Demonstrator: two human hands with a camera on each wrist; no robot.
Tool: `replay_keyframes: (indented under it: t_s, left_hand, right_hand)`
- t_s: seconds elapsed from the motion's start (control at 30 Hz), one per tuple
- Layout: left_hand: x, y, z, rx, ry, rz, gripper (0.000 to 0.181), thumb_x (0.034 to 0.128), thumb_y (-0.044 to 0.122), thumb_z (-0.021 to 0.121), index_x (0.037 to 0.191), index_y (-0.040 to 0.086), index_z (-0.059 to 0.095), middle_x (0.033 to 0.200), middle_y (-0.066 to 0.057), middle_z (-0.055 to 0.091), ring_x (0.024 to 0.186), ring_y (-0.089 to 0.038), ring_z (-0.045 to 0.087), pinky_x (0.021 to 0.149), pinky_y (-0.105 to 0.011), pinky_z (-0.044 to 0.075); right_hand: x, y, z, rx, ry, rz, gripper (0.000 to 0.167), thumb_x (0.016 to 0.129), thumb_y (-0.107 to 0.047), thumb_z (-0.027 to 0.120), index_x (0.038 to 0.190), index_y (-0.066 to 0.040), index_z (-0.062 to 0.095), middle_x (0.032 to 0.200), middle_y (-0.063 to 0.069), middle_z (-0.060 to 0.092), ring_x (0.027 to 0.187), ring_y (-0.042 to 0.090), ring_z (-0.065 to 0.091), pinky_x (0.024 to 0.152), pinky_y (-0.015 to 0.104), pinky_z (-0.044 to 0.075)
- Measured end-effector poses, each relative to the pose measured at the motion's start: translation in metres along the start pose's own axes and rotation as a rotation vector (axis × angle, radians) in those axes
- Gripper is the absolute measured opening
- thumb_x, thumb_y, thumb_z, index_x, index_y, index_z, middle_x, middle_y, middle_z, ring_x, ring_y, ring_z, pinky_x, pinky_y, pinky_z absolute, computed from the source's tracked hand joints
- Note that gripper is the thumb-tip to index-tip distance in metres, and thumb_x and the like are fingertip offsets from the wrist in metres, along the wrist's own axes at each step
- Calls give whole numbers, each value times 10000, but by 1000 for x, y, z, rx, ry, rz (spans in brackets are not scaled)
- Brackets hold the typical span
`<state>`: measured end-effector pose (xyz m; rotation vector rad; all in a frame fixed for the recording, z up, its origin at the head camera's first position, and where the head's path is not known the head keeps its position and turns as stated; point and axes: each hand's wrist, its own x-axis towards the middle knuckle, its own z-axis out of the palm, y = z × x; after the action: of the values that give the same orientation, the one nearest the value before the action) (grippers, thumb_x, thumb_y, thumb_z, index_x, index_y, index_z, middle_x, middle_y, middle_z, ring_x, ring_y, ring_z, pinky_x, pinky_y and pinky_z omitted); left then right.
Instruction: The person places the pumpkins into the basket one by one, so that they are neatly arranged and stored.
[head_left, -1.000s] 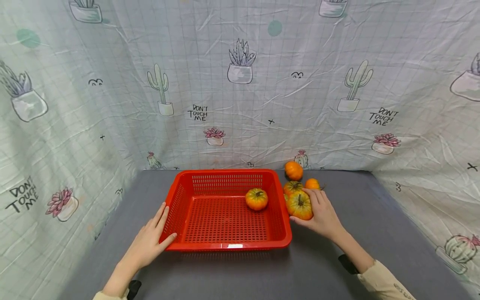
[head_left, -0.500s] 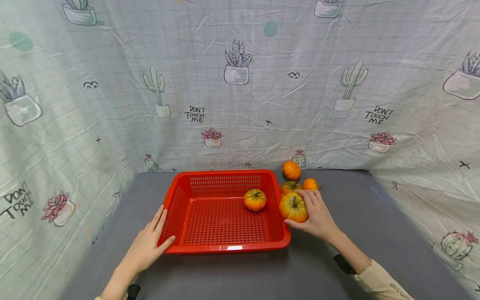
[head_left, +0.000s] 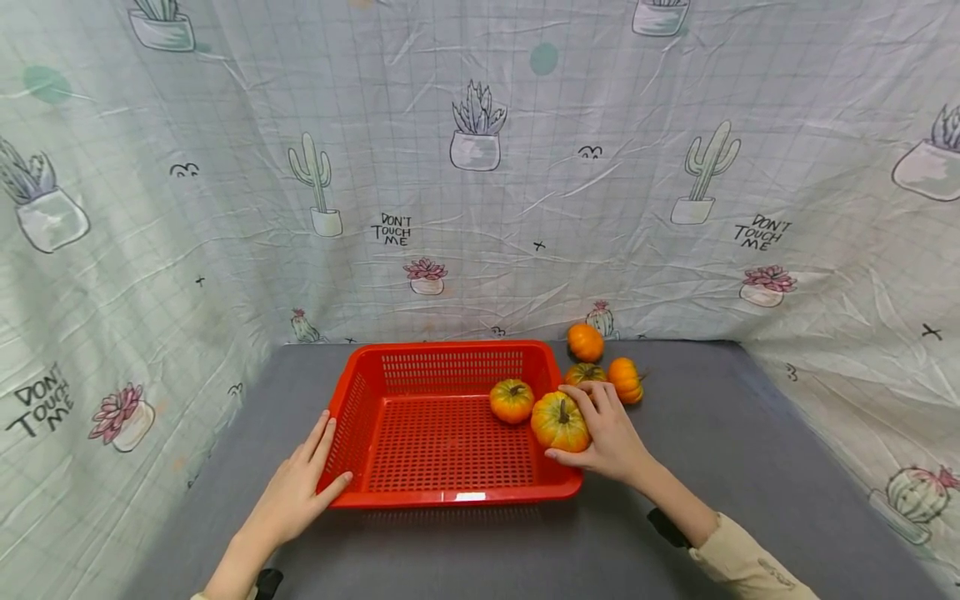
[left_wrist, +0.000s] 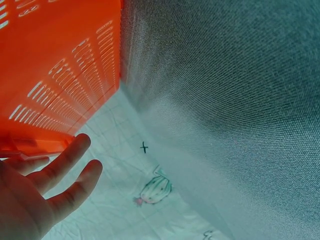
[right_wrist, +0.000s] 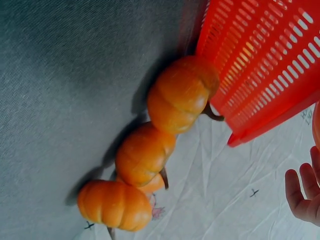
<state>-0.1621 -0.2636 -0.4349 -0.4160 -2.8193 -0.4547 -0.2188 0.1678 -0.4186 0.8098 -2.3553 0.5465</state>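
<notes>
My right hand [head_left: 611,433] grips a yellow-orange mini pumpkin [head_left: 560,422] with a stem, thumb in front and fingers behind, over the right rim of the red plastic basket [head_left: 450,497]. Only a sliver of that pumpkin shows at the edge of the right wrist view, beside my fingers [right_wrist: 295,192]. Inside the basket, near its right side, sits another mini pumpkin [head_left: 512,401]. My left hand [head_left: 292,492] rests on the basket's left rim with fingers extended; in the left wrist view its fingers [left_wrist: 75,192] touch or nearly touch the basket wall [left_wrist: 75,65].
On the grey tabletop [head_left: 697,433] right of the basket lie several pumpkins: one at the back [head_left: 585,342], one partly behind my hand [head_left: 585,374], and an orange one [head_left: 626,381]. The right wrist view shows a pumpkin [right_wrist: 182,95] close to the basket wall. Printed cloth [head_left: 480,208] encloses the table.
My right hand has moved left, taking the pumpkin from beside the basket to over its right rim. The orange pumpkin at the right shows more fully. My left hand stays at the rim.
</notes>
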Motion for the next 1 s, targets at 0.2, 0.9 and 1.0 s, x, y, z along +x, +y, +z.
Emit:
replay_keyframes:
  t_s: [0.2, 0.9, 1.0]
  left_hand:
    - [-1, 0, 0, 0, 8, 2, 759, 837, 352, 567, 1411, 8, 210, 1488, -134, 163, 1144, -408, 438, 841, -571, 377]
    - [0, 0, 1, 7, 1, 0, 750, 830, 343, 571, 1404, 2, 229, 1483, -145, 174, 1125, -423, 457, 844, -563, 387]
    - [0, 0, 2, 10, 4, 4, 750, 828, 341, 574, 1403, 2, 232, 1482, -144, 177, 1124, -423, 458, 843, -562, 388]
  right_hand:
    - [4, -5, 6, -4, -3, -44, 818, 646, -690, 591, 1204, -101, 490, 1043, 93, 465, 957, 215, 389, 788, 411, 387]
    - [23, -16, 10, -81, -187, -165, 776, 618, -606, 664, 1188, -101, 514, 1058, 44, 486, 980, 208, 398, 823, 417, 368]
    - [24, -15, 11, -110, -225, -196, 779, 655, -657, 601, 1202, -112, 502, 1071, 36, 485, 999, 206, 388, 826, 408, 365]
